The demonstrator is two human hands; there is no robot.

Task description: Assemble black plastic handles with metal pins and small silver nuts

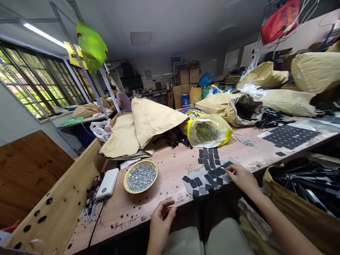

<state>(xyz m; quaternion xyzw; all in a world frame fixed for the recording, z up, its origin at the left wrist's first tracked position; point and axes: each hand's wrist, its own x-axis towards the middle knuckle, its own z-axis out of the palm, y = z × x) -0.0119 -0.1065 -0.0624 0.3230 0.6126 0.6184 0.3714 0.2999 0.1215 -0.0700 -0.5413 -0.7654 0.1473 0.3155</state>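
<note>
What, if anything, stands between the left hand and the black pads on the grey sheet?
Nothing visible does: only stained tabletop and the edge of the grey sheet lie between the left hand and the nearest black pads.

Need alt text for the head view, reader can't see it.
A person's bare right hand is at a group of flat black rounded-rectangular pads, some on a grey sheet; the bare left hand is by the front edge of the pinkish worktop. A round yellow bowl of small silver metal parts stands left, beige sacks behind.
</note>
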